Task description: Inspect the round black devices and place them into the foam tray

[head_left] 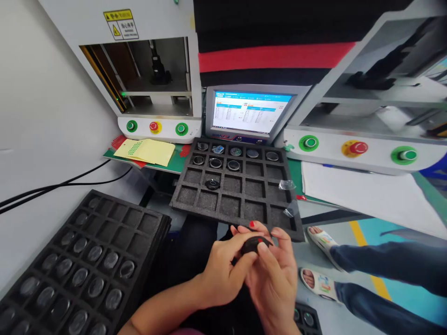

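Observation:
Just in front of the foam tray, both hands hold a small black round part (256,244) that looks like a watch case. My left hand (223,272) pinches it from the left with the thumb and index finger. My right hand (274,265) cups it from below, its thumb pressed on the near side and several fingertips curled up behind. The fingers cover much of the part. In the black foam tray (240,223) beyond, another black round piece (213,184) lies in a third-row compartment. Several round glass-topped parts (233,165) fill compartments in the back rows.
A stack of foam trays (146,223) with many round parts stands at left. Behind are a monitor (249,114) and two press machines with button panels (159,129). Yellow paper (145,151) and white sheets (370,195) flank the tray. Another person's legs (384,260) show at right.

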The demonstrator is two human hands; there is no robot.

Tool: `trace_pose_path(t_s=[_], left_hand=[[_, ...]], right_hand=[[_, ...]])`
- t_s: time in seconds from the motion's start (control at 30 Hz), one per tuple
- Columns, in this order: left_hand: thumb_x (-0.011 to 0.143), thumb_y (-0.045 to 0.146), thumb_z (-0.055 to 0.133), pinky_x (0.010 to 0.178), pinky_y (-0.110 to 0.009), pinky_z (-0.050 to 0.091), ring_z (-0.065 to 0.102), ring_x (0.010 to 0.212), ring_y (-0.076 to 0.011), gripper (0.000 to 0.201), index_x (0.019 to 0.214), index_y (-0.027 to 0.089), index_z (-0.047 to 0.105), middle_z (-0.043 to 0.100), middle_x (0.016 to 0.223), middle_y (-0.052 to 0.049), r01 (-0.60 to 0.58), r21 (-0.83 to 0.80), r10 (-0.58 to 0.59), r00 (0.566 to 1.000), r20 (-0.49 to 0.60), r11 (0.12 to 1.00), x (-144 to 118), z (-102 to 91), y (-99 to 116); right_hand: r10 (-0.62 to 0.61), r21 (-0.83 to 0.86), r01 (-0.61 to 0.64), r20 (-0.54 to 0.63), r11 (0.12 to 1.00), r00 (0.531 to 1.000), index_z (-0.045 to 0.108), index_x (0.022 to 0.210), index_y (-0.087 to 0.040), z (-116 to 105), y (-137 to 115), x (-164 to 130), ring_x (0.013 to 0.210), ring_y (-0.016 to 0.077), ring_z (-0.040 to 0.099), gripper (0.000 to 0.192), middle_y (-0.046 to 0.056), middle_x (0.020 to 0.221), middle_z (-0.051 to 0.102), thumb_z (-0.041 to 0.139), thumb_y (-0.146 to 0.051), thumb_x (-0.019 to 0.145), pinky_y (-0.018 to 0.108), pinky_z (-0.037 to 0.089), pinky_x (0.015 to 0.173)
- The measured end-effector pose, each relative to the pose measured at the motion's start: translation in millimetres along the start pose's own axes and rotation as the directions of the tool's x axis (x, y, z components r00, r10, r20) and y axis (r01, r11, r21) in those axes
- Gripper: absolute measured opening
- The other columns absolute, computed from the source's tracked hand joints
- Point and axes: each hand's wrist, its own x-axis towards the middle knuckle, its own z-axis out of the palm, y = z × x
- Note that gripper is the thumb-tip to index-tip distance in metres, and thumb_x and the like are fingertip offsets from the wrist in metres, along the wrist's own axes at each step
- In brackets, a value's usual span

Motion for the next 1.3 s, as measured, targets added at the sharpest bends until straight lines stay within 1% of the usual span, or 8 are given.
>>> trace_pose_path(t_s=[0.13,0.57,0.7,0.87,1.0,1.17,1.2,1.3], left_hand=[[0.092,0.015,0.047,0.089,-0.027,0.057,0.071,0.101,-0.0183,0.034,0.121,0.013,0.063,0.073,0.115,-0.011,-0.137,0.123,0.137,0.991,0.005,0.983,3,-1.8,-2],[0.096,0.02,0.044,0.084,-0.028,0.06,0.073,0.099,-0.0202,0.034,0.126,0.015,0.059,0.074,0.113,-0.011,-0.279,0.305,0.282,0.959,0.035,0.911,-1,0.6,-23],[0.095,0.017,0.045,0.086,-0.028,0.059,0.073,0.1,-0.0189,0.034,0.124,0.019,0.062,0.075,0.11,-0.008,-0.163,0.187,0.167,0.986,-0.004,0.969,0,0.0,-20],[0.094,0.021,0.046,0.054,-0.02,0.056,0.068,0.055,-0.0106,0.034,0.125,0.016,0.062,0.075,0.105,-0.009,-0.059,0.076,0.062,0.997,-0.047,0.995,1,0.8,-22],[0.096,0.022,0.044,0.048,-0.018,0.052,0.061,0.044,-0.0071,0.032,0.124,0.018,0.06,0.076,0.103,-0.007,-0.086,0.235,0.1,0.994,-0.048,0.968,5,-23.6,-21],[0.098,0.019,0.042,0.077,-0.028,0.058,0.074,0.084,-0.0165,0.028,0.124,0.016,0.052,0.073,0.115,-0.011,-0.019,0.727,0.192,0.969,-0.155,0.686,71,-84.6,-6],[0.098,0.019,0.042,0.081,-0.032,0.058,0.073,0.091,-0.02,0.026,0.122,0.014,0.053,0.074,0.11,-0.012,0.054,0.853,0.165,0.973,-0.162,0.52,90,-94.0,-7],[0.093,0.015,0.05,0.092,-0.043,0.052,0.069,0.106,-0.0295,0.024,0.114,0.01,0.061,0.072,0.111,-0.018,0.094,0.915,0.117,0.982,-0.151,0.392,139,-114.4,-25]], right_hand=[[-0.053,0.04,0.055,-0.032,0.998,0.998,0.054,0.094,-0.026,0,0,1,0.08,0.0212,0.075,0.032,-0.001,0.095,0.073,0.08,-0.026,0.075,0.053,0.055,0.09],[0.081,0.1,-0.067,-0.144,0.993,0.986,0.059,0.087,-0.025,0,7,7,0.066,0.0128,0.071,0.03,-0.006,0.082,0.072,0.078,-0.024,0.064,0.053,0.054,0.095],[0.094,0.072,-0.085,-0.126,0.994,0.988,0.059,0.091,-0.025,-3,8,5,0.072,0.0152,0.073,0.034,-0.002,0.088,0.073,0.081,-0.027,0.065,0.048,0.058,0.087],[0.072,-0.008,-0.072,-0.031,0.997,0.997,0.052,0.101,-0.029,-3,19,8,0.086,0.0218,0.074,0.04,0.001,0.104,0.072,0.08,-0.038,0.073,0.048,0.06,0.08],[0.045,0.01,-0.045,0.01,0.999,0.999,0.055,0.1,-0.024,-1,25,22,0.087,0.0246,0.074,0.041,0.007,0.103,0.073,0.082,-0.035,0.072,0.043,0.06,0.074],[-0.279,-0.07,0.271,-0.174,0.96,0.944,0.059,0.092,-0.023,-14,8,31,0.08,0.0117,0.069,0.036,-0.001,0.084,0.071,0.085,-0.027,0.068,0.023,0.056,0.074],[-0.293,-0.074,0.284,-0.193,0.956,0.936,0.058,0.09,-0.023,-18,5,29,0.074,0.0091,0.067,0.036,-0.004,0.077,0.07,0.085,-0.026,0.067,0.02,0.054,0.071],[-0.274,-0.09,0.261,-0.198,0.961,0.941,0.057,0.086,-0.022,-30,0,21,0.066,0.0073,0.064,0.035,-0.005,0.07,0.069,0.086,-0.027,0.066,0.017,0.052,0.067]])
